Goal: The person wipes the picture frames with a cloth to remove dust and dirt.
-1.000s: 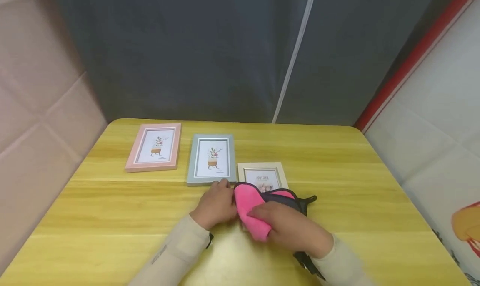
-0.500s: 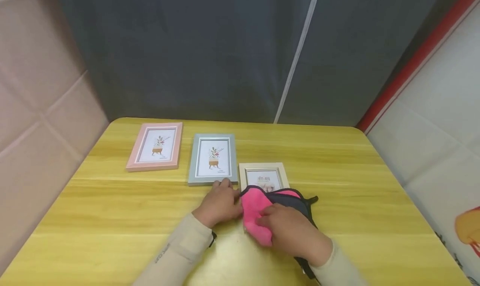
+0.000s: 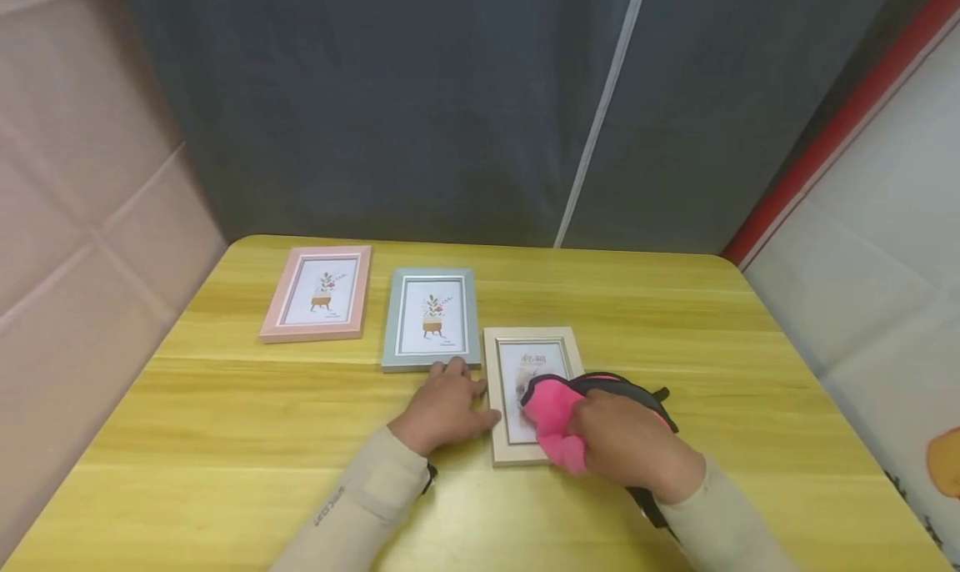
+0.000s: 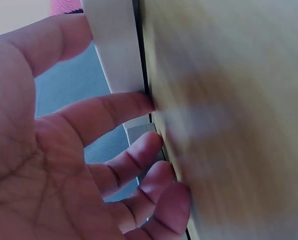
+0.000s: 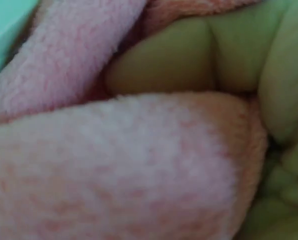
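A cream picture frame [image 3: 536, 455] lies flat on the table, its lower right covered by a pink cloth [image 3: 551, 405] with a dark grey back and black edging. My right hand [image 3: 630, 439] grips this cloth bunched up over the frame's picture. In the right wrist view, the fluffy cloth [image 5: 114, 165] folds around my fingers. My left hand [image 3: 446, 409] rests at the cream frame's left side, thumb and forefinger against its edge. The left wrist view shows the fingertips [image 4: 144, 101] along the frame's side [image 4: 116, 50], the other fingers loosely bent near the table.
Just up and left of the cream frame lies a blue-grey picture frame [image 3: 393, 322], close to my left fingertips. Farther left is a pink picture frame [image 3: 277, 313]. The wooden table [image 3: 225, 439] ends at a dark curtain [image 3: 390, 113] behind.
My right hand has moved the cloth to the right across the cream frame, uncovering its left part and lower edge. My left hand stays by the frame's left edge.
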A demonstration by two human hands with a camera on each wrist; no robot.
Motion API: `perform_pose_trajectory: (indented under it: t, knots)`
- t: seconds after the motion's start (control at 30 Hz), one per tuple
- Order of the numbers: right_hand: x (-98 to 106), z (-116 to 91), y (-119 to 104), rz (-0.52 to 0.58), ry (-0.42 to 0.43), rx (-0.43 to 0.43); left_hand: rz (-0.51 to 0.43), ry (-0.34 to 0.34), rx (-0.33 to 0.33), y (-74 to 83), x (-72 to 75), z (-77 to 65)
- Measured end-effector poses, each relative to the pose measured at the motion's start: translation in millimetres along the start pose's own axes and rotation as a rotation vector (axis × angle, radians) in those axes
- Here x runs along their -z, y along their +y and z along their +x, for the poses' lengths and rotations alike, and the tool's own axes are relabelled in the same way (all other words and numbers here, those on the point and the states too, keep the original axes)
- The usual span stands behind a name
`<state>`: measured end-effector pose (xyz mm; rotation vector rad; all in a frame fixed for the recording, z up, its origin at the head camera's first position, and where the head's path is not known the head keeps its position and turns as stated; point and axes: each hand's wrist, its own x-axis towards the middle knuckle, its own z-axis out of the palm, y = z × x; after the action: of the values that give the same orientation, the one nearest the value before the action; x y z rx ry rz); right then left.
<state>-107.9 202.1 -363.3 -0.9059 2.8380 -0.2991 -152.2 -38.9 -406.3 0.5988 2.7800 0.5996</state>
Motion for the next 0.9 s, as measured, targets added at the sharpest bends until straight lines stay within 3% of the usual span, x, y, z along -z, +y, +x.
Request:
perform_pose_trajectory:
  t: [0.2,0.33,0.67,0.77,0.9]
  knots:
    - [-3.8,16.4,1.0,0.228,-0.050,0.227,-0.004,0.044,-0.034,1.9,-4.1,-0.3]
    - [-13.9,15.9,-4.6,0.198,-0.025,0.289,-0.025,0.070,-0.037,2.2,-7.7,-0.1]
    - [-20.4,9.4,-19.4,-0.057,-0.015,0.223,0.004,0.053,-0.027,0.0,-2.4,-0.4]
    - [-15.9,9.1,-17.9,-0.071,0.001,0.199,0.024,0.042,-0.034,0.3,-0.3,0.5]
    - [-9.2,3.5,-8.4,-0.036,-0.029,0.070,0.044,0.018,-0.029,1.4,-0.2,1.5]
